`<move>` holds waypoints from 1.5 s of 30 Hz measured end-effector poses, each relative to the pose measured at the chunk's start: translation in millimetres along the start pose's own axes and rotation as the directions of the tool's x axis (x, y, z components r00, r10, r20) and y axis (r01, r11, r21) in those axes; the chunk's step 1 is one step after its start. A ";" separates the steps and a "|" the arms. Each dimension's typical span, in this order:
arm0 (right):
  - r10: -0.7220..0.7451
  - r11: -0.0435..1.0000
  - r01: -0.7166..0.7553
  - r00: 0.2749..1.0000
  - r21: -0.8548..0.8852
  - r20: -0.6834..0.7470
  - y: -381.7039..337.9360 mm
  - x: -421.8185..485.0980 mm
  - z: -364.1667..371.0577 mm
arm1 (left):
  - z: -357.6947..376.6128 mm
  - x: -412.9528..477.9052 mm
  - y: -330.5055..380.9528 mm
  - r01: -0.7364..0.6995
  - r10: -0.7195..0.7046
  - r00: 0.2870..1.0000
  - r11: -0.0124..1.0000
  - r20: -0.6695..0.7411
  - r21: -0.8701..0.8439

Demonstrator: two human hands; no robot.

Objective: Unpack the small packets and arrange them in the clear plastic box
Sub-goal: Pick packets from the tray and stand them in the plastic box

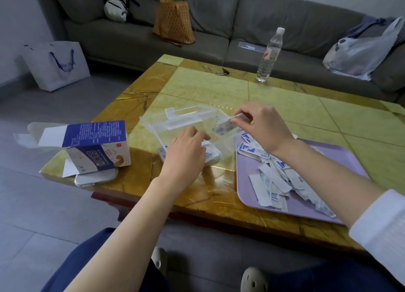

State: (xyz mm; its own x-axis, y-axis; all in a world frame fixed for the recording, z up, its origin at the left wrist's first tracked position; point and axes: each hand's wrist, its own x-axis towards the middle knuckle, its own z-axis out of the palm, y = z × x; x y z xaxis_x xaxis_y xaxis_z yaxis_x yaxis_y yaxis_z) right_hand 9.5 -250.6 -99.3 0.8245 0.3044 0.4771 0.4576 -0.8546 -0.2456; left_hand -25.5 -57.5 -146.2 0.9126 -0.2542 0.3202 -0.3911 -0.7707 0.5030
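A clear plastic box (166, 125) stands open on the yellow table, its lid tipped back. A few white-and-blue small packets (211, 154) lie on its floor. My left hand (186, 147) reaches into the box over those packets, fingers bent down; whether it holds one is hidden. My right hand (260, 125) pinches a small bunch of packets (225, 126) at the box's right rim. Several more packets (271, 175) lie heaped on a lilac tray (247, 195) at the right.
An opened blue-and-white carton (96, 142) lies on its side at the table's left, partly on a phone (96, 177). A water bottle (269, 55) and keys (222, 72) stand far back. A grey sofa with bags runs behind; a white paper bag (57, 64) sits on the floor.
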 end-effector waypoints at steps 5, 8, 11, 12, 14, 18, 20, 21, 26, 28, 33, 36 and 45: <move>-0.009 0.996 0.017 0.997 -0.092 0.082 0.8 30.8 21.4 | -3.4 1.7 -4.7 0.009 -0.009 1.000 1.000 0.029 0.023; -0.008 0.990 0.018 0.997 -0.141 0.071 4.0 44.0 30.4 | -5.9 1.5 -9.2 0.043 -0.042 0.998 0.999 0.041 -0.009; -0.028 0.987 0.041 0.996 -0.158 0.081 7.7 49.8 36.6 | -5.7 1.2 -11.8 0.071 -0.068 0.996 0.996 0.049 -0.053; -0.042 0.984 0.059 0.994 -0.170 0.105 8.9 50.1 38.2 | -5.3 1.2 -12.2 0.074 -0.071 0.996 0.996 0.049 -0.058; -0.079 0.966 0.115 0.984 -0.232 0.158 11.8 49.9 42.1 | -4.8 1.6 -12.7 0.080 -0.076 0.996 0.995 0.053 -0.061; -0.183 0.900 0.241 0.965 -0.363 0.189 16.5 51.8 51.6 | -4.8 3.1 -13.2 0.096 -0.092 0.993 0.994 0.070 -0.057; -0.201 0.888 0.263 0.960 -0.376 0.196 14.3 54.1 53.1 | -5.0 3.1 -12.1 0.101 -0.097 0.993 0.993 0.073 -0.059; -0.199 0.885 0.280 0.950 -0.372 0.241 13.1 54.7 53.5 | -5.1 2.8 -11.4 0.103 -0.098 0.992 0.993 0.075 -0.059; -0.014 0.873 0.330 0.753 -0.359 0.658 5.3 59.4 60.2 | -6.7 3.2 -10.9 0.107 -0.102 0.991 0.992 0.082 -0.063; 0.043 0.894 0.302 0.677 -0.331 0.734 2.5 64.3 61.5 | -6.8 3.0 -10.4 0.110 -0.105 0.991 0.992 0.087 -0.063; 0.118 0.938 0.210 0.557 -0.277 0.822 -4.0 73.4 66.7 | -7.8 2.7 -10.1 0.110 -0.103 0.990 0.992 0.098 -0.064; 0.132 0.939 0.199 0.541 -0.279 0.830 -2.5 74.5 72.0 | -9.2 2.9 -9.7 0.105 -0.097 0.989 0.992 0.111 -0.076; 0.199 0.926 0.212 0.430 -0.313 0.881 -6.1 83.3 73.7 | -10.2 3.5 -9.8 0.110 -0.098 0.988 0.989 0.116 -0.101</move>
State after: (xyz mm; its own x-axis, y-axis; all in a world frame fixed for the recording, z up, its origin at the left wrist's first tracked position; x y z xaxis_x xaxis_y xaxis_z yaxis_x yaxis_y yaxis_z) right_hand 99.9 -189.0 -120.3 0.7388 0.3313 -0.5869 0.4946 -0.8581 0.1382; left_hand -19.7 -44.9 -141.9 0.9543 -0.2432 0.1739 -0.2982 -0.7313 0.6134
